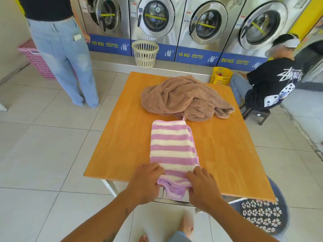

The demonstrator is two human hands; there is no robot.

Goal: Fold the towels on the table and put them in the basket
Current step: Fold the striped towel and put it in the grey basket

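Purple-and-cream striped towel [172,151] folded lengthwise on wooden tabletop [227,145], near end gripped by left hand [146,182] and right hand [202,186]; crumpled brown towel [183,98] behind; dark basket [262,217] at right.

Under your hands you have a towel [172,147] striped lilac and cream on an orange wood-grain desk [227,151]. Beyond it you see a plain tan-brown towel [181,96]; your basket [264,215] is dark grey-blue lattice.

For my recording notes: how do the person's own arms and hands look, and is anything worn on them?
Both forearms are bare, with no sleeves in view. The left hand and right hand carry no gloves, rings or watch. A small dark mark, perhaps a tattoo, shows on the left forearm.
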